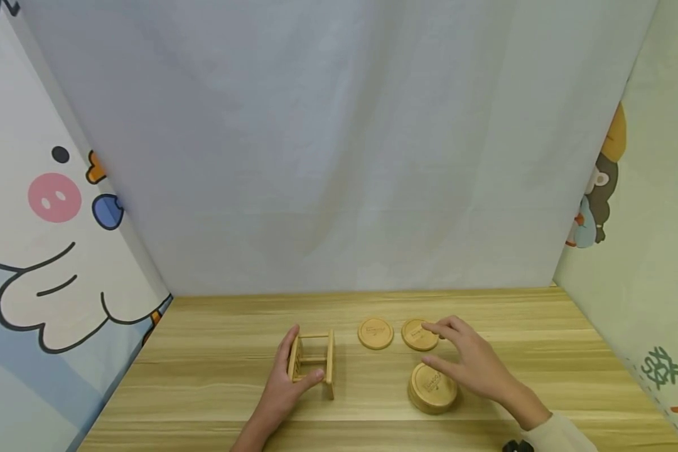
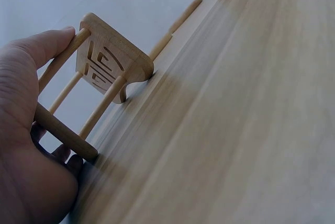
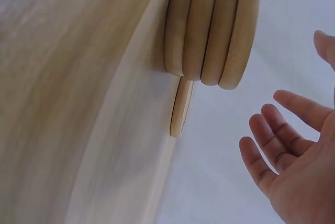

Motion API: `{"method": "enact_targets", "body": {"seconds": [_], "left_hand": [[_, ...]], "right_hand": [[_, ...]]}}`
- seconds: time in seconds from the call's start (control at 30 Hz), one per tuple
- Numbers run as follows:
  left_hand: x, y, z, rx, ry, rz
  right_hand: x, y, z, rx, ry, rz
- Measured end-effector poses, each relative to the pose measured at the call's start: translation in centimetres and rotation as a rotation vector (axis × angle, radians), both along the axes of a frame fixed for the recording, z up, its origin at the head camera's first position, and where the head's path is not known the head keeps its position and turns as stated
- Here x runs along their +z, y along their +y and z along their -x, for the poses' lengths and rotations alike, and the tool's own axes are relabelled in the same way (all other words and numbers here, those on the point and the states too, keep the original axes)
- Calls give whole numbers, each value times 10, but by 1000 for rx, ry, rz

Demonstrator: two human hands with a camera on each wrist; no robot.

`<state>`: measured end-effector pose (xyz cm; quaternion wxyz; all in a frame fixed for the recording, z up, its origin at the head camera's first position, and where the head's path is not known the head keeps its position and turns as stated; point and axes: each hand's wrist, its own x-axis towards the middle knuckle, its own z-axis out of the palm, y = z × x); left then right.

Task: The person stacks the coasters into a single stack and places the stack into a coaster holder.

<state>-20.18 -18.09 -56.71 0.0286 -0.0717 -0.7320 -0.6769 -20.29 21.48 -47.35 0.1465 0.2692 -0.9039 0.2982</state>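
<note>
My left hand [image 1: 282,385] grips a small wooden coaster rack [image 1: 331,364], thumb on its near side panel and fingers around the far one. The left wrist view shows the rack's carved end panel [image 2: 107,59] and round rods, standing on the table. My right hand [image 1: 477,361] hovers with fingers apart over a stack of round wooden coasters [image 1: 432,387], holding nothing. Seen from the right wrist, several coasters [image 3: 212,30] make up the stack, and the fingers [image 3: 267,140] are spread apart from it.
Two single coasters lie flat behind the stack: one left coaster [image 1: 375,333] and one right coaster [image 1: 418,335], the latter partly under the right fingertips in the head view. A grey curtain [image 1: 344,157] hangs behind the wooden table [image 1: 215,351]. A dark object [image 1: 518,446] sits by the right sleeve.
</note>
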Motion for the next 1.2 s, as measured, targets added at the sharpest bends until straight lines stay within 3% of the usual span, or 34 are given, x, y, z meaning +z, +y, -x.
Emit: {"method": "enact_targets", "body": {"seconds": [0.13, 0.23, 0.57, 0.7, 1.2], "left_hand": [[-9, -3, 5, -4, -2, -3], [-9, -3, 5, -7, 0, -2], [19, 4, -11, 2, 16, 59], [26, 6, -14, -1, 34, 101], [17, 2, -11, 2, 53, 63]], "right_hand": [[-2, -1, 4, -8, -16, 19], [-2, -3, 6, -17, -22, 31], [1, -6, 15, -47, -60, 43], [0, -6, 20, -51, -69, 40], [-7, -7, 33, -86, -97, 24]]}}
